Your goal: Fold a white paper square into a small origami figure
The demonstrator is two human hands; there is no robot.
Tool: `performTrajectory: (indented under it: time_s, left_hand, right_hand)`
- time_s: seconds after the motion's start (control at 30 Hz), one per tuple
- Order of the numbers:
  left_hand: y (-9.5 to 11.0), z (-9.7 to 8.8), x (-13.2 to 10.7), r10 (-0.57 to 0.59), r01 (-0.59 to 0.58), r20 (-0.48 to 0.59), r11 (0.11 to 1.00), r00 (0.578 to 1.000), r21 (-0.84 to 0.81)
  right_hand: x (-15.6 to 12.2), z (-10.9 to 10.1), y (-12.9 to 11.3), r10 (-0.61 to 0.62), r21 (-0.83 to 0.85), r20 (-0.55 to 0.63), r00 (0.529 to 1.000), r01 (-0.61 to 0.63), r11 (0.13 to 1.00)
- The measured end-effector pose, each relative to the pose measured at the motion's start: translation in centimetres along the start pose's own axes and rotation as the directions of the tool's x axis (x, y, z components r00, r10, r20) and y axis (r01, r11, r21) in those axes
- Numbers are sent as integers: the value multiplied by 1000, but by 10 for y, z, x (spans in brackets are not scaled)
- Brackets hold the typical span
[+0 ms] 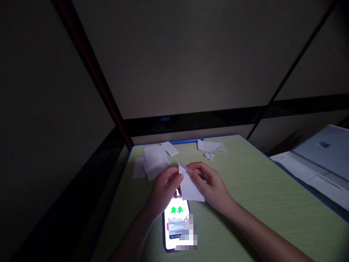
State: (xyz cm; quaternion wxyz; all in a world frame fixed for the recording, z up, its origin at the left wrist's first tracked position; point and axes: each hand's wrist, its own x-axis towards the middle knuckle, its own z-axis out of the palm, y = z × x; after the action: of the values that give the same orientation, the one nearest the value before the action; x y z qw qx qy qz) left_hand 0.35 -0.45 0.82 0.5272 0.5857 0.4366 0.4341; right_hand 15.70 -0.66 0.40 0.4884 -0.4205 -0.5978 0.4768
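Note:
Both hands hold a white sheet of paper [189,185] just above a green table [253,189]. My left hand [163,189] pinches the sheet's left edge with thumb and fingers closed. My right hand [211,183] grips the right side, fingers curled over it. The paper's top corner sticks up between the two hands. Under the hands a lit phone [176,225] lies flat on the table, its screen showing green shapes.
Several white paper pieces [152,162] lie in a loose pile at the table's far left. Another sheet [211,146] and a small crumpled scrap [209,156] lie at the far middle. White furniture [321,160] stands to the right. The room is dark.

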Motion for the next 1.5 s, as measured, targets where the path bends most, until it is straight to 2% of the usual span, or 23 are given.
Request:
performTrajectory:
  time_s: [0.07,0.2,0.27,0.43,0.67,0.93,1.1,1.2,1.3,1.37,1.5]
  left_hand:
    - [-1,0,1,-4,4,0,1000,1000,3]
    - [-3,2,1,-11,13,-103,1000,995,21]
    - [-3,3,1,-9,12,-128,1000,992,24]
    - [-2,5,0,3,-5,-106,1000,994,-15]
    - [-2,3,1,-33,28,-154,999,987,-29]
    - [-2,7,0,77,-45,-185,985,980,169]
    - [-1,7,0,-30,43,-200,997,979,58]
    - [-1,6,-1,-68,71,-141,997,988,18]
    - [0,5,-2,-59,58,32,998,998,37]
    - [1,4,-3,-65,62,98,998,993,33]
    - [0,5,-2,-100,98,62,994,993,44]
  right_hand:
    - [1,0,1,-1,-7,-14,1000,1,1000]
    - [4,-3,1,-45,-21,-73,996,44,999]
    - [6,-4,2,-22,4,-98,995,23,1000]
    - [10,-6,-1,77,99,-31,997,-74,992]
    - [9,-5,-2,81,171,1,997,-80,982]
    - [10,-7,4,50,92,-6,999,-49,994]
    - [9,-8,4,56,82,-14,998,-55,995]
    - [7,-6,2,36,44,-11,999,-35,998]
    - [5,-6,1,28,44,0,1000,-28,999]
    - [5,-6,1,22,70,-5,1000,-22,997]
    - [6,-6,-2,-2,118,-15,1000,4,993]
